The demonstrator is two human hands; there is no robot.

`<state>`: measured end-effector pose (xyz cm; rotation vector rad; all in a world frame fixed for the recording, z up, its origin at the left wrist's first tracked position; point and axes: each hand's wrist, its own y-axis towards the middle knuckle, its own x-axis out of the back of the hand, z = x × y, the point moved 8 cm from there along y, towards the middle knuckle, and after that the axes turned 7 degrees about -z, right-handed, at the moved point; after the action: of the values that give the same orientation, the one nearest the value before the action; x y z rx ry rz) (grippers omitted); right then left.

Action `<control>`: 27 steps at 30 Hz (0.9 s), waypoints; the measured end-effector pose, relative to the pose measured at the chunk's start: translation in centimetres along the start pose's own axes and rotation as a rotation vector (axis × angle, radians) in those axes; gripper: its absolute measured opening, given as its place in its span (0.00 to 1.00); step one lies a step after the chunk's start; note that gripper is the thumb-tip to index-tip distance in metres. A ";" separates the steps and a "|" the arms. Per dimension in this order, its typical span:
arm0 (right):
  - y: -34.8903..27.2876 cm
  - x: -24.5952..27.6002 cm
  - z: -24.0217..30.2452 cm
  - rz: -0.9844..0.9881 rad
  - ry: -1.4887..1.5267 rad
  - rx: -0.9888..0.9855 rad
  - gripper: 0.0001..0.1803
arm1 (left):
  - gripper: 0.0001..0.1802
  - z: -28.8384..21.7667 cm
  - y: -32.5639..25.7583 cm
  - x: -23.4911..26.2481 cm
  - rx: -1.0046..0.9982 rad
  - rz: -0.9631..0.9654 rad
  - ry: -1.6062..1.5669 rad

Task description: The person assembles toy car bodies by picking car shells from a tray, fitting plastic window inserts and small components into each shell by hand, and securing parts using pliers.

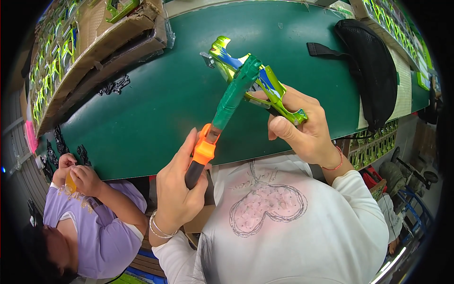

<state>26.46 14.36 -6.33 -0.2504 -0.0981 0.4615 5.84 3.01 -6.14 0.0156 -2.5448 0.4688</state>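
Note:
My left hand [178,189] is closed around a tool with an orange-and-black handle [205,150]. Its shaft [234,97] is wrapped in green tape and slants up and away from me. The taped far end crosses in front of a glossy lime-green part with blue patches [275,87], so whether the two touch I cannot tell. My right hand [302,128] grips the near end of that part, thumb on top. The middle of the part is hidden behind the taped shaft. A small metal piece [207,59] shows beside its far end.
The green tabletop [156,113] lies under my hands. At the left stands a cardboard box [101,52] of lime-green parts; black scraps [115,85] lie near it. A black pouch [371,71] is at the right. A co-worker in a purple shirt [104,232] handles something yellow, lower left.

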 end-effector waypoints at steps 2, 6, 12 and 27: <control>0.1 0.0 0.0 -0.029 -0.072 0.127 0.22 | 0.39 -0.1 0.1 0.0 0.009 -0.006 0.017; 0.1 -0.1 0.4 -0.080 -0.156 0.272 0.22 | 0.39 -0.1 0.2 0.3 -0.026 -0.021 0.087; 0.0 -0.2 1.6 -0.126 -0.326 0.406 0.22 | 0.38 -0.1 -0.1 0.8 -0.098 -0.082 0.161; -0.2 0.0 0.8 -0.109 -0.290 0.298 0.20 | 0.38 0.0 -0.8 0.8 -0.090 -0.119 0.147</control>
<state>26.39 14.39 -5.51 0.1153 -0.3215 0.3960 5.24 2.30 -5.45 0.0958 -2.4017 0.2969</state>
